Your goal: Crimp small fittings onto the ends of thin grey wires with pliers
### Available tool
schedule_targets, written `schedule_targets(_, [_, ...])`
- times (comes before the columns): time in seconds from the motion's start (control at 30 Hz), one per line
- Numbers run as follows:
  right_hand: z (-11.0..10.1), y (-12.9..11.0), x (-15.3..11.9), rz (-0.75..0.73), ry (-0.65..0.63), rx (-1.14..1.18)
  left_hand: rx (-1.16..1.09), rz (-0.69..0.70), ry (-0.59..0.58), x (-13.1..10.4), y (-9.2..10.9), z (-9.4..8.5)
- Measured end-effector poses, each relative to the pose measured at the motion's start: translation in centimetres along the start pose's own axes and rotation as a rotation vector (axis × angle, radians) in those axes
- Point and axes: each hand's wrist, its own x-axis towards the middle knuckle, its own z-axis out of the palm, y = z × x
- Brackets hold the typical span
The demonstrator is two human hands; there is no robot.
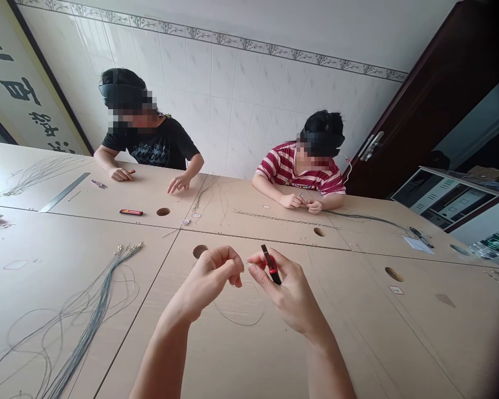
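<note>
Over the near middle of the table, my left hand (216, 274) is closed, with thumb and forefinger pinched on a thin cord. The cord (249, 325) hangs below in a loose loop. A hand's breadth away at most, my right hand (289, 282) is closed around a small black-and-red tool (271, 265), whose exact kind I cannot make out. Its thumb and forefinger point towards the left fingertips, and something tiny shows between them.
A bundle of grey cords (93, 310) with metal ends lies at left. Two people sit opposite, one in a black shirt (158, 144), one in a striped shirt (285, 160). Between us are a steel ruler (64, 192), a red-and-black item (131, 212) and round table holes (394, 274).
</note>
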Motion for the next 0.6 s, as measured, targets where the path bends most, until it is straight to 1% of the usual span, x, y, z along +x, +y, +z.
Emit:
schedule_targets(0.1, [0.0, -0.24, 0.02, 0.001, -0.034, -0.02, 0.008, 0.007, -0.007, -0.07, 0.07, 0.04])
schedule_targets(0.23, [-0.03, -0.21, 0.02, 0.018, -0.036, -0.037, 0.012, 0.01, -0.004, 0.0, -0.16, 0.08])
schedule_targets(0.43, [0.27, -0.26, -0.12, 0.059, 0.031, 0.005, 0.014, 0.024, 0.076, 0.01, -0.02, -0.25])
schedule_targets(0.6, [0.41, -0.46, -0.18, 0.065, 0.041, 0.043, -0.015, 0.052, 0.037, -0.06, -0.19, -0.29])
